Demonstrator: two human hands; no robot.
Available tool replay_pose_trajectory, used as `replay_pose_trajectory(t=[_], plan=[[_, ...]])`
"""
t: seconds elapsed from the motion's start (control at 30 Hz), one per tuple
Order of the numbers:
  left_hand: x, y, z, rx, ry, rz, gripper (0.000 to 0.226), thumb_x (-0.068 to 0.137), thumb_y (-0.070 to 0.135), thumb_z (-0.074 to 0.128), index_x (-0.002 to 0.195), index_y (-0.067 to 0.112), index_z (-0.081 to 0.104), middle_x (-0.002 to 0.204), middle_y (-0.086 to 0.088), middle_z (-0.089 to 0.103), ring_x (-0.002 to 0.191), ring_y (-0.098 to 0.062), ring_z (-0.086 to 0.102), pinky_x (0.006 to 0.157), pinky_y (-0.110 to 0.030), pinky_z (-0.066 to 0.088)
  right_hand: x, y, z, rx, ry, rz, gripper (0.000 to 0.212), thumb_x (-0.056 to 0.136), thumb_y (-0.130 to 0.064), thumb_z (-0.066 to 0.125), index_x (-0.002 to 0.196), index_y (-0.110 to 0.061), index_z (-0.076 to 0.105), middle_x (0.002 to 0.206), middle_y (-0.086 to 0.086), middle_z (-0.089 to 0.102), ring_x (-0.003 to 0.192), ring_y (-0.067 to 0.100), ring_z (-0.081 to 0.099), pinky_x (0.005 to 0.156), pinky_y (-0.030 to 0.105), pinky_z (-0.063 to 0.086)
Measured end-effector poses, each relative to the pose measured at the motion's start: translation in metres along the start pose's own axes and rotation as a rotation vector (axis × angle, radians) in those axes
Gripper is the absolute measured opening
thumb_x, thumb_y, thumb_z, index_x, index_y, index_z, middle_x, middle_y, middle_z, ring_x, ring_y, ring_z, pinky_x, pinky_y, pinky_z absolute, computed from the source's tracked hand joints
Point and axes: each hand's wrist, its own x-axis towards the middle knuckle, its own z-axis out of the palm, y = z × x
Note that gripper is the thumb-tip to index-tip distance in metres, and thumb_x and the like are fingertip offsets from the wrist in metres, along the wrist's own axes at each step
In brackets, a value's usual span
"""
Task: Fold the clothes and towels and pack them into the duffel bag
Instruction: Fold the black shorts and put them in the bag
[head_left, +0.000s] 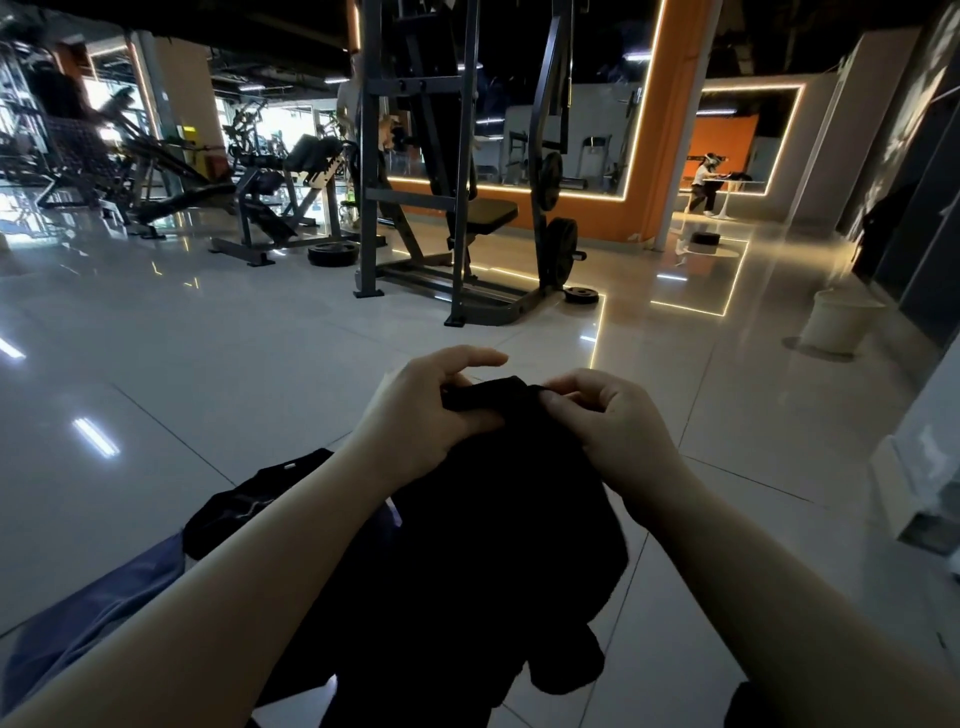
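Here my left hand (426, 410) pinches the top edge of the black garment (498, 519) between thumb and curled fingers, forefinger lifted free; my right hand (608, 426) nips the same edge just beside it. The cloth hangs limp between my forearms above the tiled floor (208, 364): soft and light, I judge, best held by its hem or shoulder corners. Its type I cannot tell; its lower part is cut off. A dark top (249, 499) and bluish cloth (93, 603) lie lower left. No duffel bag shows.

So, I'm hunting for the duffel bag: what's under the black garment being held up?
Floor tiles, plus dark and blue clothing lower left. The black garment hides whatever lies directly beneath.
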Motion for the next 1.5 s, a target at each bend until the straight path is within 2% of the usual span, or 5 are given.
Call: replay_pose_trajectory(t=[0.13, 0.5, 0.73, 1.07, 1.5], plan=[[-0.001, 0.000, -0.001, 0.015, -0.016, 0.040, 0.039, 0.078, 0.018, 0.077, 0.103, 0.045, 0.064, 0.090, 0.010, 0.070, 0.083, 0.001, 0.064, 0.077, -0.010, 0.049, -0.001, -0.007, 0.000, 0.173, -0.028, 0.079, 0.009, 0.092, -0.019, 0.060, 0.091, -0.018, 0.068, 0.082, -0.002, 0.067, 0.063, -0.004, 0.061, 0.054, 0.009, 0.044], [0.004, -0.004, 0.006, 0.040, 0.131, 0.046, 0.020, 0.071, 0.014, 0.082, 0.077, 0.022, 0.064, 0.072, 0.005, 0.066, 0.069, -0.004, 0.060, 0.061, -0.009, 0.045, 0.000, -0.009, -0.005, 0.239, -0.113, 0.129, 0.008, 0.089, -0.018, 0.063, 0.094, -0.020, 0.068, 0.091, 0.002, 0.070, 0.080, 0.013, 0.066, 0.071, 0.022, 0.052], [0.005, 0.004, 0.015, 0.056, 0.006, 0.245, 0.032, 0.084, 0.011, 0.071, 0.113, 0.023, 0.067, 0.095, 0.010, 0.070, 0.092, 0.002, 0.062, 0.081, -0.005, 0.045, 0.000, -0.006, -0.014, 0.401, -0.086, 0.177, 0.016, 0.079, -0.021, 0.065, 0.092, -0.015, 0.073, 0.084, -0.001, 0.073, 0.076, 0.011, 0.069, 0.063, 0.019, 0.052], [0.004, -0.005, 0.002, -0.060, 0.150, 0.074, 0.016, 0.072, 0.011, 0.081, 0.073, 0.017, 0.066, 0.072, 0.003, 0.067, 0.067, -0.005, 0.063, 0.064, -0.013, 0.049, 0.009, -0.008, -0.006, 0.581, -0.145, 0.234, 0.035, 0.072, -0.019, 0.065, 0.104, -0.005, 0.069, 0.097, 0.012, 0.073, 0.081, 0.020, 0.070, 0.062, 0.024, 0.057], [0.003, -0.026, -0.010, 0.140, 0.135, 0.157, 0.030, 0.071, 0.007, 0.080, 0.077, 0.022, 0.056, 0.089, 0.006, 0.060, 0.074, -0.006, 0.058, 0.068, -0.010, 0.043, 0.021, 0.004, 0.029, 0.115, -0.213, 0.066, 0.012, 0.090, -0.022, 0.061, 0.099, -0.022, 0.069, 0.091, 0.002, 0.070, 0.083, 0.016, 0.067, 0.069, 0.024, 0.051]])
